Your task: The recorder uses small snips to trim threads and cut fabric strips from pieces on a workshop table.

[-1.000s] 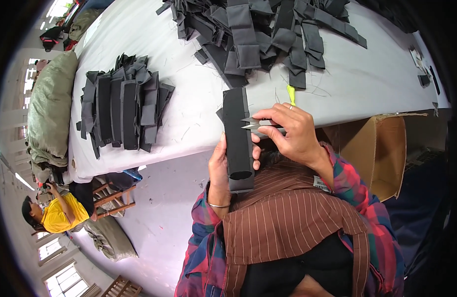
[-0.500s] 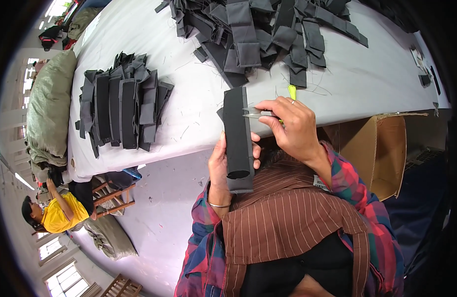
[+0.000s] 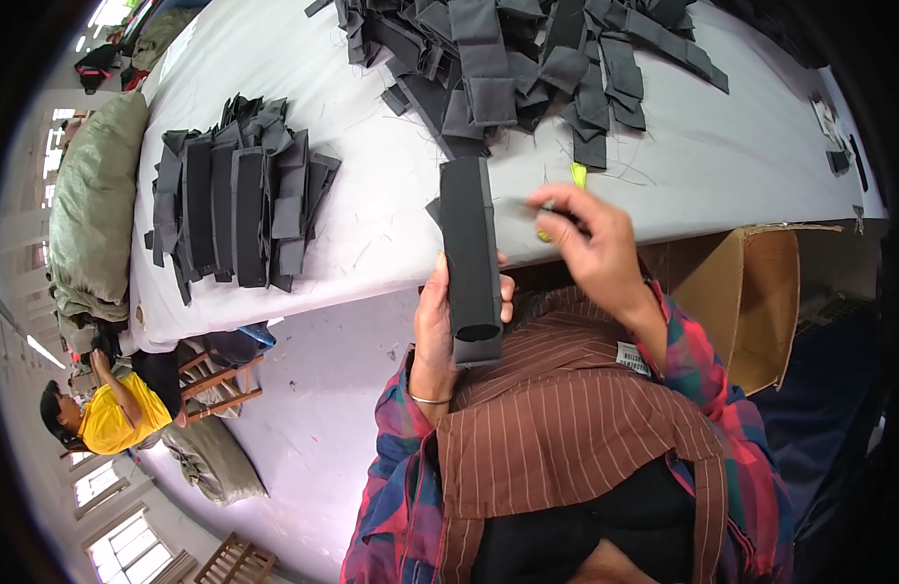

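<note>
Black fabric sleeve (image 3: 471, 258) is upright just below the counter (image 3: 372, 204) edge, open end toward the person. Left hand (image 3: 440, 321) grip is wrapped round its lower half; right hand (image 3: 591, 243) grip pinches small metal snips w/ yellow-green handle (image 3: 557, 206) beside its top. Looks light, soft, floppy, prob. non-slip; best held mid-length, near the seam.

a white-covered table (image 3: 372, 209) carries a neat stack of dark fabric pieces (image 3: 237, 209) and a loose heap (image 3: 527, 68).
</note>
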